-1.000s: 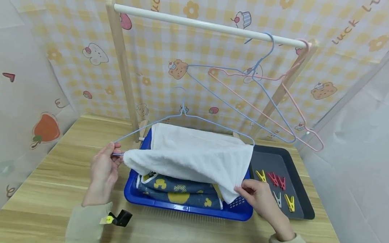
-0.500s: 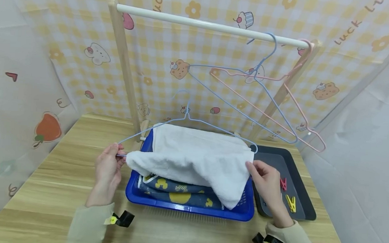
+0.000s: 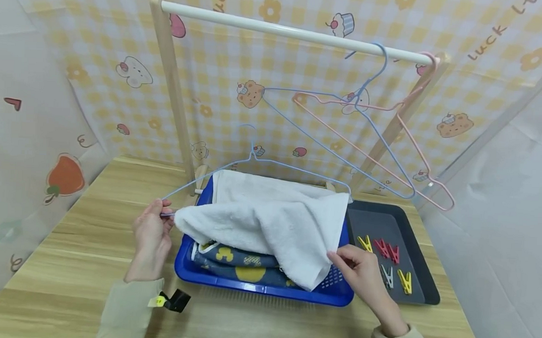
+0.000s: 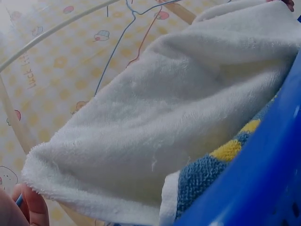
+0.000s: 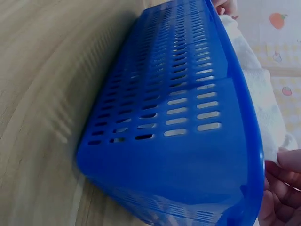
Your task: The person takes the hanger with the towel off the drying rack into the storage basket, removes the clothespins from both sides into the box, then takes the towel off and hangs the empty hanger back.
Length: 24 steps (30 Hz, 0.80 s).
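Note:
A blue wire hanger slants over the blue basket, its hook toward the back. My left hand grips the hanger's left end. White towel drapes across the hanger's lower bar and hides most of it; the front part hangs down in folds over the basket. With thumb and fingers, my right hand pinches the towel's right edge, low down near the basket's rim; the right wrist view also shows these fingers on the cloth. Beneath lies a dark blue towel with yellow figures, partly covered.
Behind the basket stands a rack with a white rail. Another blue hanger and a pink hanger hang at its right end. To the right, a dark grey tray holds several clothespins on the wooden table.
My right hand went up the towel's right edge to the hanger's end, then came back down and left. The towel's front corner has shifted left over the dark blue towel.

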### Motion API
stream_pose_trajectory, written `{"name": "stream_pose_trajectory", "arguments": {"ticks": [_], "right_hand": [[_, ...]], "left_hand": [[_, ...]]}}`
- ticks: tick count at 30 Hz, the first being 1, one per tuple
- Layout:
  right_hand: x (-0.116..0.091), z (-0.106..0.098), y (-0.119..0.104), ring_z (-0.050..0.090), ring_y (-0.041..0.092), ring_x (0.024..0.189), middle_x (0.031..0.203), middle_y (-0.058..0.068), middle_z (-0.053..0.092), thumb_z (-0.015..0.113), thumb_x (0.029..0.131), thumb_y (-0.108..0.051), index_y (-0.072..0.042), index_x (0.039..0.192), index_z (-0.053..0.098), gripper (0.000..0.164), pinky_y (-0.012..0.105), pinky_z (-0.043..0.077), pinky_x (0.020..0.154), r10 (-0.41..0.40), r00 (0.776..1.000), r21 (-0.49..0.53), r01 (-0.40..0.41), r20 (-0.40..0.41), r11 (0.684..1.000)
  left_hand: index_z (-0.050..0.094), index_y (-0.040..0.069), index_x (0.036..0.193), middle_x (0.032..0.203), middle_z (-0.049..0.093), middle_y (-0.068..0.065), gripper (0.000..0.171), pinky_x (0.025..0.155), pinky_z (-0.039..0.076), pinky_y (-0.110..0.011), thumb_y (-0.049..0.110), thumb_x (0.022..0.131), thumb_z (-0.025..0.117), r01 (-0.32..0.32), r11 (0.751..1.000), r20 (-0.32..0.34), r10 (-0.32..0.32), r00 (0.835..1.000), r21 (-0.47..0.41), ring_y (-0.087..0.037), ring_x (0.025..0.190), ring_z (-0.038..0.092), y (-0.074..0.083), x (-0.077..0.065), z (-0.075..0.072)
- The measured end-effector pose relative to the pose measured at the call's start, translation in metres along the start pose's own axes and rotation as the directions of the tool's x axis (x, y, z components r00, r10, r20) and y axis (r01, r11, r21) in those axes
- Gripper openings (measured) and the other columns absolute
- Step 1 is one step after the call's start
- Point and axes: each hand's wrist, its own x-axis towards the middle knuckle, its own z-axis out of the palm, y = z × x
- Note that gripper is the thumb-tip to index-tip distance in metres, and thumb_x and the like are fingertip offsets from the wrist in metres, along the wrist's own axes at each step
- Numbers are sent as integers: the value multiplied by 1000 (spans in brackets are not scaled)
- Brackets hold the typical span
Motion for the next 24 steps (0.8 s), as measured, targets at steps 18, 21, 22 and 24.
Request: {"name": "stream_pose_trajectory", "arguments": {"ticks": [18, 21, 22, 24], "right_hand": [[42, -10, 5, 49, 10, 51, 61, 7, 59, 65, 90, -14, -3, 79, 70, 16, 17, 42, 44, 382, 913, 54, -378, -146, 924], [32, -6, 6, 41, 6, 46, 56, 1, 54, 68, 85, -6, -9, 72, 68, 14, 18, 33, 41, 258, 956, 35, -256, -142, 966], [28, -4, 5, 40, 5, 46, 55, -1, 52, 70, 83, -3, -10, 70, 67, 15, 18, 32, 41, 211, 968, 22, -210, -140, 978], [20, -1, 4, 39, 3, 47, 57, -6, 51, 72, 79, 2, -12, 70, 67, 18, 16, 32, 42, 127, 984, -11, -129, -129, 992]], "left_hand": [[62, 8, 67, 60, 52, 1, 36, 44, 41, -15, 9, 99, 46, -44, 994, 55, 39, 998, 96, -6, 52, 48, -1, -1, -1], [62, 7, 68, 61, 52, 1, 36, 46, 41, -15, 10, 99, 44, -36, 995, 23, 34, 999, 90, -7, 54, 48, -1, -1, -1], [62, 7, 69, 62, 52, 1, 35, 46, 41, -15, 10, 99, 44, -32, 996, 13, 31, 999, 86, -7, 55, 48, -1, 0, -1], [61, 6, 70, 61, 52, 0, 35, 47, 41, -15, 11, 99, 44, -23, 997, -8, 24, 1000, 71, -8, 55, 48, -1, 1, -1]]}}
